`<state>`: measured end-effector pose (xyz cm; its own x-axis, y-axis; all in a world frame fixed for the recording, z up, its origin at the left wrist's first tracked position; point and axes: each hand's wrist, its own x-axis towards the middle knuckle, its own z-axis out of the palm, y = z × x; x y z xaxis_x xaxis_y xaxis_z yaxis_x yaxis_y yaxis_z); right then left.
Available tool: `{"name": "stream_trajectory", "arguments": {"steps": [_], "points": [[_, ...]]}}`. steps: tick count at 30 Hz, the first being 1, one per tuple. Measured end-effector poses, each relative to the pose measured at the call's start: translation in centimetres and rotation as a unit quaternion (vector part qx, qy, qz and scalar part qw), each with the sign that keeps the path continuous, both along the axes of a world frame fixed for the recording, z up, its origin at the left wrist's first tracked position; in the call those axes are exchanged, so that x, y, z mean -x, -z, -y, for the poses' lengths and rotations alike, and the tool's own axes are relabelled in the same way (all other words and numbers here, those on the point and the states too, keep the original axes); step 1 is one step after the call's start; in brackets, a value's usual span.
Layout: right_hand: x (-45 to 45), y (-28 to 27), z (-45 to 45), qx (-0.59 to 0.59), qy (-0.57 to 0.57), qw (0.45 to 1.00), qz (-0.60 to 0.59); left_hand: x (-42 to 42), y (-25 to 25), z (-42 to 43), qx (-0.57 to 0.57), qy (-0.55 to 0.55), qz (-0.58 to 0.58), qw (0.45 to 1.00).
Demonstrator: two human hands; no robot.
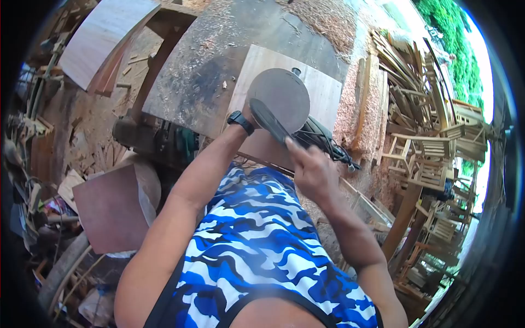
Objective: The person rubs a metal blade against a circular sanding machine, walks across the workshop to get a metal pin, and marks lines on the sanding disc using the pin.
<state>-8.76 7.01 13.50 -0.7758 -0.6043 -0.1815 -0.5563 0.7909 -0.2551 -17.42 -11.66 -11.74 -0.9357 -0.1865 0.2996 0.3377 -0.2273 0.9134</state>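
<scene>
My right hand is closed round the near end of a long dark blade-like tool. The tool slants up and left across the lower left part of a round grey disc. At the disc's lower left edge is my left hand, below a dark wristwatch; its fingers are hidden by the disc and the tool. Beneath the disc lies a pale square board. Dark cables run beside the disc on the right.
A large dusty worktop carries the board. Wood shavings lie at its far side. Stacked wood strips and wooden chairs stand at the right. Boards and a brown square panel are at the left.
</scene>
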Motion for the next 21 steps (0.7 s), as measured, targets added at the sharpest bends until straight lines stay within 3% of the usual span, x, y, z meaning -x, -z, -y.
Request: {"name": "stream_trajectory", "arguments": {"steps": [1, 3, 6, 7, 8, 9, 10, 12, 13, 15, 17, 21], "points": [[-0.6, -0.1, 0.5, -0.043, 0.044, 0.997, 0.052, -0.1, -0.9, 0.0, 0.014, -0.012, -0.011, 1.0], [1.9, 1.6, 2.3, 0.042, 0.029, 0.998, -0.029, -0.4, -2.9, 0.2, 0.058, -0.033, -0.035, 0.997], [8.2, 2.7, 8.1, 0.118, 0.049, 0.99, -0.059, -0.3, -4.7, 1.0, 0.131, -0.051, -0.069, 0.988], [9.0, 2.6, 8.7, 0.118, 0.054, 0.99, -0.062, -0.1, -4.3, 1.0, 0.111, -0.036, -0.067, 0.991], [9.7, 2.3, 9.4, 0.121, 0.057, 0.989, -0.062, -0.1, -3.4, 0.1, -0.066, -0.02, -0.032, 0.997], [9.9, 2.1, 9.7, 0.123, 0.061, 0.989, -0.062, 0.1, -2.3, 0.1, -0.089, -0.009, -0.015, 0.996], [8.5, 1.6, 8.4, 0.121, 0.034, 0.992, -0.002, 0.2, -2.0, 0.1, -0.079, -0.008, -0.004, 0.997], [3.4, 2.8, 4.1, 0.116, -0.007, 0.991, -0.062, 0.0, -1.4, 0.2, -0.033, -0.013, -0.002, 0.999], [0.8, 1.5, 2.3, 0.067, -0.017, 0.997, -0.029, 0.0, -1.2, 0.2, -0.019, -0.015, -0.002, 1.0], [-1.9, -0.4, 1.0, -0.03, 0.064, 0.994, 0.079, 0.1, -0.8, 0.0, -0.005, -0.016, 0.001, 1.0], [0.0, 1.3, 1.9, 0.029, 0.039, 0.998, -0.043, -0.2, -0.6, -0.4, -0.009, -0.014, 0.01, 1.0], [9.5, 2.8, 7.5, 0.091, 0.126, 0.986, -0.055, -0.7, -0.4, -0.5, -0.053, -0.022, 0.031, 0.998]]}}
